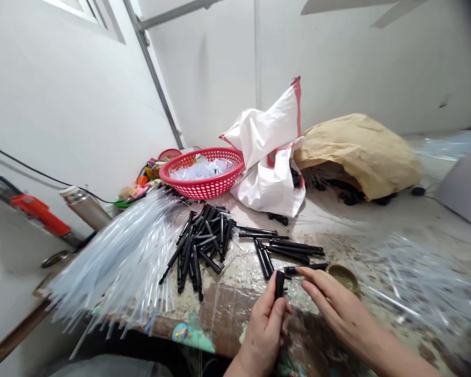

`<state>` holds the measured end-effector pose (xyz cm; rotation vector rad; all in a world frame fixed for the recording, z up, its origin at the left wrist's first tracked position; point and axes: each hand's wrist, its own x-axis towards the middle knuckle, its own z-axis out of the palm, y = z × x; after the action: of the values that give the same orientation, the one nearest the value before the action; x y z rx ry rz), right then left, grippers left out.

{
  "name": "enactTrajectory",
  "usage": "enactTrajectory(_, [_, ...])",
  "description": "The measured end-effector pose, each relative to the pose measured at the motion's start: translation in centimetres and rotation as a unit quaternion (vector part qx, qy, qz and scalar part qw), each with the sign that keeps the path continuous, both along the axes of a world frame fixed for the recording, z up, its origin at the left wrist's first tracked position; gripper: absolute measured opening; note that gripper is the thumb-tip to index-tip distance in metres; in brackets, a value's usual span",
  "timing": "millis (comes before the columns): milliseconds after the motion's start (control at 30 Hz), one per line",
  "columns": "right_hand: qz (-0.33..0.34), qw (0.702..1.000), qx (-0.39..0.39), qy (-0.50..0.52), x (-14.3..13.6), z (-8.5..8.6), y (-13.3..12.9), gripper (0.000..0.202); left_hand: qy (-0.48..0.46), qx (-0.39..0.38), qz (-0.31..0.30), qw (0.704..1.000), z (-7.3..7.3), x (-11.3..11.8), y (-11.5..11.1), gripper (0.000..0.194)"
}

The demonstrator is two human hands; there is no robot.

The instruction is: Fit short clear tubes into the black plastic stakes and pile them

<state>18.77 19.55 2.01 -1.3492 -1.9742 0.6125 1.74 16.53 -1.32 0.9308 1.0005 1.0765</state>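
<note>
My left hand (267, 319) is closed around a short black plastic tube (280, 285), which stands up out of the fist near the table's front edge. To its right, my right hand (329, 298) has its fingers stretched out. Its fingertips are at another black tube lying on the table; whether they press on it I cannot tell. Several loose black tubes (294, 250) lie just beyond both hands. A larger pile of black tubes (204, 241) is farther left. Close by the right hand sits a small brownish-green bowl (343, 277), partly hidden by the hand.
A big bundle of thin clear plastic tubes (117, 262) hangs over the table's left front edge. More clear tubes (424, 283) lie scattered at the right. Behind stand a red basket (204, 188), a white sack (266, 178), a tan cloth (361, 152) and a steel flask (86, 207).
</note>
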Motion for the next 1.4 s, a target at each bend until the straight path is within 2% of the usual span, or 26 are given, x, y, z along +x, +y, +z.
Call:
enactTrajectory(100, [-0.024,0.999,0.032,0.007,0.9,0.1,-1.0,0.035,0.061,0.048,0.106,0.991,1.6,-1.6,0.8,0.067])
enactTrajectory(233, [0.031,0.999,0.025,0.008,1.7,0.6,-2.7,0.025,0.147,0.088,0.249,0.953,5.2,-6.2,4.2,0.073])
enactTrajectory(300, [0.060,0.998,0.001,0.011,1.9,0.8,-3.3,0.022,0.204,0.115,0.267,0.935,6.5,-9.0,6.8,0.073])
enactTrajectory(367, [0.071,0.997,-0.019,0.015,2.0,1.0,-3.7,0.022,0.283,0.143,0.255,0.913,7.3,-11.6,9.7,0.066])
enactTrajectory(400, [0.068,0.997,-0.026,0.018,2.1,1.0,-3.7,0.023,0.349,0.173,0.262,0.883,7.5,-12.7,10.9,0.060])
enactTrajectory(433, [0.061,0.997,-0.030,0.021,2.3,1.1,-3.7,0.024,0.432,0.194,0.265,0.840,7.6,-13.6,11.9,0.059])
enactTrajectory(467, [0.051,0.998,-0.033,0.021,2.5,1.3,-3.6,0.024,0.449,0.193,0.271,0.829,7.6,-14.3,12.7,0.062])
enactTrajectory(567, [0.016,0.999,-0.047,0.015,3.5,1.9,-2.7,0.027,0.503,0.238,0.299,0.775,7.5,-14.7,12.8,0.063])
enactTrajectory(633, [-0.015,0.998,-0.063,0.003,4.4,2.3,-1.2,0.029,0.523,0.309,0.316,0.729,7.1,-13.4,11.3,0.055])
enactTrajectory(667, [-0.033,0.997,-0.071,-0.010,4.9,2.4,-0.2,0.030,0.515,0.342,0.320,0.718,6.8,-12.3,10.3,0.050])
enactTrajectory(767, [-0.090,0.988,-0.083,-0.093,6.6,2.1,4.0,0.031,0.463,0.387,0.301,0.738,5.2,-8.0,7.0,0.037])
enactTrajectory(800, [-0.111,0.981,-0.082,-0.135,7.1,1.7,5.6,0.030,0.439,0.390,0.287,0.757,4.4,-6.5,6.0,0.034])
enactTrajectory(867, [-0.154,0.963,-0.086,-0.206,8.3,0.8,8.9,0.029,0.380,0.364,0.236,0.817,2.6,-3.9,4.2,0.031])
enactTrajectory(933, [-0.195,0.946,-0.094,-0.242,9.6,-0.2,11.8,0.028,0.327,0.326,0.209,0.862,0.9,-2.1,2.9,0.028])
enactTrajectory(1033, [-0.239,0.924,-0.106,-0.278,11.4,-1.6,14.4,0.025,0.276,0.289,0.190,0.897,-0.6,-1.1,2.3,0.024])
enactTrajectory(1100, [-0.250,0.914,-0.113,-0.298,12.4,-2.3,15.2,0.024,0.269,0.266,0.172,0.910,-0.8,-1.2,2.4,0.025])
enactTrajectory(1233, [-0.250,0.902,-0.127,-0.328,13.7,-3.0,15.1,0.020,0.296,0.208,0.127,0.924,-0.2,-1.9,3.0,0.026])
enactTrajectory(1300, [-0.248,0.900,-0.132,-0.332,14.0,-2.8,15.0,0.016,0.308,0.190,0.105,0.926,0.1,-2.2,3.1,0.026])
enactTrajectory(1400, [-0.245,0.904,-0.121,-0.328,13.9,-1.7,14.7,0.019,0.314,0.173,0.098,0.928,0.2,-2.1,3.1,0.026])
